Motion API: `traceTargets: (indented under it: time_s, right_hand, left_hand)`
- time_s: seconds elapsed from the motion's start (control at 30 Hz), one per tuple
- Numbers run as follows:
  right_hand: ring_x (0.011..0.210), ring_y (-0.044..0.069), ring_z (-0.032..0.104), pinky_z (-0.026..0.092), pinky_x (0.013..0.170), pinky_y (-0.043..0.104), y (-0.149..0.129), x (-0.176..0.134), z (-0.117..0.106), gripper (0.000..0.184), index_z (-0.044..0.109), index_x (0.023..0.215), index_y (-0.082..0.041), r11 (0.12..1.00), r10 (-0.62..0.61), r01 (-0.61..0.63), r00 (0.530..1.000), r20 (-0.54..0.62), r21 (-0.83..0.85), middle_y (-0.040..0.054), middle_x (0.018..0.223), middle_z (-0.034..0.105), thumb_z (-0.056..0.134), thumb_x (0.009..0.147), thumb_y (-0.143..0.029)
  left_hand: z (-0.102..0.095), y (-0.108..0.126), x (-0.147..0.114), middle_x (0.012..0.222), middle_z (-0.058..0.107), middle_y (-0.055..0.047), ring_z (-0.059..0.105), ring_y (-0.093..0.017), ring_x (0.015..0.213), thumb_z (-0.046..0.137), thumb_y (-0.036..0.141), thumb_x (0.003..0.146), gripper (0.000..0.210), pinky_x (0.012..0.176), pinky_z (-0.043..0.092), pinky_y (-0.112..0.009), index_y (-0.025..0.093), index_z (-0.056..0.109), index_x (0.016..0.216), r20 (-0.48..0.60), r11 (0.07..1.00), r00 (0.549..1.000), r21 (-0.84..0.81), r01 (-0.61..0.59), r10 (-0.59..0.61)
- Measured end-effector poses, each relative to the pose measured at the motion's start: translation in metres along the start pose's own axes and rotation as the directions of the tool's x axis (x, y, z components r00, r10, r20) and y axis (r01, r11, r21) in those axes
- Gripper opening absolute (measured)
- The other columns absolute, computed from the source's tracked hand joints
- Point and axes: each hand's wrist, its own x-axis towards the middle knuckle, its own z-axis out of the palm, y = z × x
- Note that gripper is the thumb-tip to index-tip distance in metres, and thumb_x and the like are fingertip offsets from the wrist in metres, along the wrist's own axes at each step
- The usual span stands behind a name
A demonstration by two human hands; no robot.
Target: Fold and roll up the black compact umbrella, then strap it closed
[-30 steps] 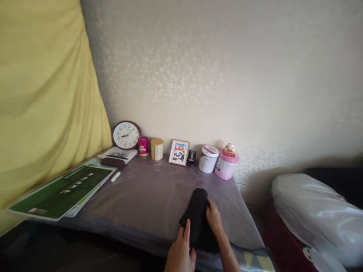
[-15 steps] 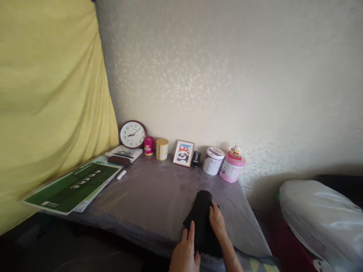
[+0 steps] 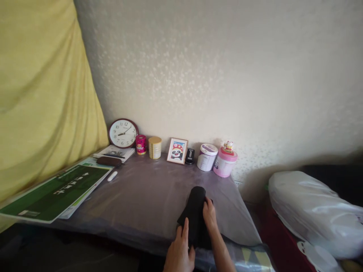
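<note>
A black folded piece of cloth (image 3: 195, 206) lies near the front right of the table, its long side running away from me and its far end rounded. My left hand (image 3: 179, 251) holds the near left side, index finger stretched along the fabric and thumb at the lower edge. On the other side, my right hand (image 3: 210, 218) grips the right edge, with its fingertips partly hidden behind the fabric. More dark fabric hangs between my wrists toward the table's front edge. What kind of article the cloth is, I cannot tell.
The table (image 3: 136, 196) has a plastic cover. Along the wall stand a clock (image 3: 123, 133), a pink can (image 3: 141, 145), a yellow-lidded tin (image 3: 154, 148), a panda picture frame (image 3: 177, 150) and two tubs (image 3: 207, 158). Green sheets (image 3: 56, 196) lie left; a plastic-wrapped bundle (image 3: 314, 207) sits right.
My view has turned slightly to the right, so everything sits further left in the picture. Both hands keep their hold on the black cloth, with little visible movement.
</note>
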Motion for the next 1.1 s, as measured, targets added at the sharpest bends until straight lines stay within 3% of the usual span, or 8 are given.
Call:
traceTargets:
  time_s: [0.1, 0.23, 0.33, 0.57, 0.7, 0.9, 1.0, 1.1]
  right_hand:
    - [0.104, 0.022, 0.059, 0.043, 0.093, 0.035, 0.004, -0.006, 0.0, 0.049, 0.058, 0.113, -0.007, 1.0, -0.022, 0.022, 1.0, -0.003, -0.008, 0.0153, 0.112, 0.064, 0.03, 0.075, -0.021]
    - [0.106, 0.025, 0.058, 0.044, 0.092, 0.037, 0.002, -0.004, 0.005, 0.049, 0.056, 0.115, -0.008, 1.0, 0.001, -0.001, 1.0, -0.011, -0.023, 0.017, 0.113, 0.062, 0.03, 0.081, -0.032]
    - [0.112, 0.028, 0.054, 0.042, 0.093, 0.04, -0.003, -0.005, 0.017, 0.052, 0.051, 0.119, -0.005, 0.995, -0.051, 0.048, 0.998, -0.035, -0.082, 0.0211, 0.117, 0.058, 0.031, 0.084, -0.037]
    - [0.12, 0.039, 0.043, 0.038, 0.092, 0.049, -0.027, -0.013, 0.036, 0.073, 0.028, 0.133, 0.006, 0.978, -0.039, 0.031, 0.999, -0.035, -0.204, 0.0348, 0.133, 0.036, 0.044, 0.078, -0.041]
    - [0.115, 0.039, 0.048, 0.039, 0.088, 0.051, -0.039, -0.018, 0.032, 0.071, 0.025, 0.137, -0.002, 0.941, -0.026, 0.023, 1.0, -0.004, -0.337, 0.0331, 0.136, 0.032, 0.043, 0.079, -0.038]
    - [0.112, 0.038, 0.05, 0.041, 0.086, 0.05, -0.048, -0.02, 0.027, 0.067, 0.027, 0.137, -0.004, 0.918, -0.024, 0.036, 0.999, 0.035, -0.396, 0.0332, 0.135, 0.033, 0.044, 0.081, -0.036]
    - [0.114, 0.038, 0.049, 0.04, 0.088, 0.048, -0.057, -0.021, 0.023, 0.067, 0.025, 0.138, -0.002, 0.901, 0.01, 0.022, 0.997, 0.071, -0.433, 0.0333, 0.135, 0.032, 0.043, 0.082, -0.035]
    - [0.117, 0.037, 0.047, 0.038, 0.092, 0.044, -0.066, -0.023, 0.019, 0.067, 0.022, 0.139, -0.002, 0.889, 0.075, -0.021, 0.992, 0.1, -0.457, 0.0316, 0.138, 0.03, 0.043, 0.083, -0.034]
  left_hand:
    - [0.002, -0.001, 0.0, 0.136, 0.037, -0.014, 0.059, -0.021, 0.098, 0.041, 0.01, 0.076, 0.076, 0.086, 0.041, -0.028, 0.022, 0.002, 0.141, -0.017, 1.0, 1.0, 0.001, -0.008, 0.008]
    - [0.005, 0.001, 0.001, 0.138, 0.036, -0.013, 0.059, -0.02, 0.097, 0.043, 0.008, 0.073, 0.081, 0.082, 0.043, -0.027, 0.024, 0.001, 0.141, -0.01, 0.999, 1.0, 0.039, 0.008, -0.008]
    - [0.006, 0.004, 0.002, 0.138, 0.035, -0.015, 0.06, -0.021, 0.095, 0.041, 0.005, 0.072, 0.081, 0.08, 0.044, -0.028, 0.022, 0.001, 0.141, -0.007, 0.997, 1.0, 0.083, 0.011, -0.011]
    - [0.007, 0.008, 0.004, 0.139, 0.033, -0.02, 0.062, -0.024, 0.092, 0.041, -0.001, 0.067, 0.085, 0.076, 0.047, -0.031, 0.02, 0.004, 0.141, 0.034, 0.985, 0.999, 0.173, 0.013, -0.019]
    - [0.005, 0.01, 0.004, 0.136, 0.036, -0.021, 0.063, -0.025, 0.089, 0.041, -0.001, 0.067, 0.083, 0.073, 0.049, -0.031, 0.016, 0.006, 0.141, 0.026, 0.985, 1.0, 0.173, -0.01, 0.006]
    - [0.0, 0.003, 0.002, 0.138, 0.034, -0.021, 0.061, -0.027, 0.097, 0.044, 0.007, 0.072, 0.08, 0.079, 0.047, -0.033, 0.018, 0.005, 0.141, 0.047, 0.995, 0.999, 0.1, -0.03, 0.025]
    - [-0.002, -0.012, 0.001, 0.138, 0.034, -0.019, 0.058, -0.025, 0.104, 0.047, 0.015, 0.073, 0.08, 0.083, 0.046, -0.031, 0.017, 0.005, 0.141, 0.059, 0.992, 0.991, -0.035, -0.118, 0.12]
    - [-0.001, -0.032, -0.001, 0.141, 0.032, -0.016, 0.048, -0.022, 0.117, 0.047, 0.019, 0.072, 0.079, 0.09, 0.042, -0.027, 0.014, 0.008, 0.141, -0.01, 0.953, 0.975, -0.207, -0.221, 0.224]
